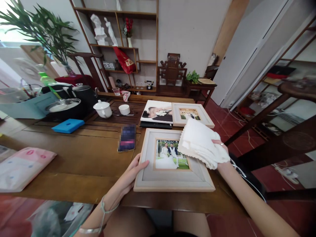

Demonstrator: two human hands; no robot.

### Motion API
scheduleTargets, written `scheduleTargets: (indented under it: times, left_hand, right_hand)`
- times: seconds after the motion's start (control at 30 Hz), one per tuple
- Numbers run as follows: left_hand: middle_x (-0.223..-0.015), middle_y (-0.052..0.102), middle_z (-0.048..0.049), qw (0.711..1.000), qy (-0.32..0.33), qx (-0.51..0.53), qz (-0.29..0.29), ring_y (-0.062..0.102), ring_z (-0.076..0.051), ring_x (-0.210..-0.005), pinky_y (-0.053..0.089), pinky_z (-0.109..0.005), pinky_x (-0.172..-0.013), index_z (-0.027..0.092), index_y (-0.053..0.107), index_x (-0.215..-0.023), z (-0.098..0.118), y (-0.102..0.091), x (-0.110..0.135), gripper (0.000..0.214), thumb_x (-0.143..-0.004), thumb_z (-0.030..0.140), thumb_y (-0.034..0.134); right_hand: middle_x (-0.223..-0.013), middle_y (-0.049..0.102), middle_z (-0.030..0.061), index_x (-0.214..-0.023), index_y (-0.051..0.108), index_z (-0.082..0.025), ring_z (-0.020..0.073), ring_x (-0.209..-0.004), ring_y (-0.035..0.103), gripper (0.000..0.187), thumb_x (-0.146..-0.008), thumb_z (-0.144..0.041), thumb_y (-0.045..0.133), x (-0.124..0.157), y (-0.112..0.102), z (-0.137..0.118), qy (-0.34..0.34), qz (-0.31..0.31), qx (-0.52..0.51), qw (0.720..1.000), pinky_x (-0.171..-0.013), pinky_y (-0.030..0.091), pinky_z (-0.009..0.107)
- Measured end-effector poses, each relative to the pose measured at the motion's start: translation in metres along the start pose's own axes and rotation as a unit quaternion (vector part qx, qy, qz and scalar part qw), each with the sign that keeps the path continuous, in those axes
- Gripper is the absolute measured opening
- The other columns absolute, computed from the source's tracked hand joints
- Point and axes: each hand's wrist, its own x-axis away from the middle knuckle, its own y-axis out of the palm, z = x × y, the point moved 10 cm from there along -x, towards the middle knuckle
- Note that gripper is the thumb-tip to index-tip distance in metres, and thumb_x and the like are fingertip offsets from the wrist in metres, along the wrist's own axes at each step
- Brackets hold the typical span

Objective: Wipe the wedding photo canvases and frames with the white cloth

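Left hand (130, 173): fingers clamp the left edge of the pale rectangular wooden picture frame (170, 177), located at the near edge of the brown wooden counter (84, 168). Right hand (223, 147): partly hidden fingers grip the folded white scalloped cloth (197, 141), extending leftward across the frame's far right corner.

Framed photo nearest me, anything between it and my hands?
A white cloth in your right hand covers the upper right of the framed photo; nothing visible separates your left hand from its left edge.

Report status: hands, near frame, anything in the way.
Left hand grips near frame at left edge. Right hand holds cloth. Cloth hides upper right corner of photo.
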Motion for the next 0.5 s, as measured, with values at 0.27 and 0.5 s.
scheduleTargets:
  times: [0.27, 0.5]
  left_hand:
    - [-0.109, 0.071, -0.0071, 0.965, 0.044, -0.254, -0.054, 0.068, -0.027, -0.099, 0.054, -0.035, -0.082, 0.020, 0.056, -0.113, 0.031, 0.000, -0.019, 0.055, -0.073, 0.054, 0.073]
    - [-0.123, 0.059, -0.0175, 0.799, 0.301, -0.506, 0.124, 0.056, -0.034, -0.120, 0.045, -0.048, -0.101, 0.011, 0.049, -0.130, 0.085, 0.003, -0.043, 0.060, -0.082, 0.046, 0.061]
  right_hand:
    - [-0.092, 0.077, 0.0107, -0.094, 0.071, -0.017, 0.0285, -0.088, 0.073, 0.035, -0.066, -0.031, 0.055, -0.027, -0.003, 0.028, 0.095, 0.012, -0.041, 0.995, -0.076, 0.060, 0.044]
    - [-0.088, 0.077, 0.0104, -0.092, 0.072, -0.019, 0.0286, -0.088, 0.073, 0.031, -0.067, -0.031, 0.058, -0.027, -0.010, 0.029, 0.100, 0.025, -0.045, 0.994, -0.077, 0.060, 0.043]
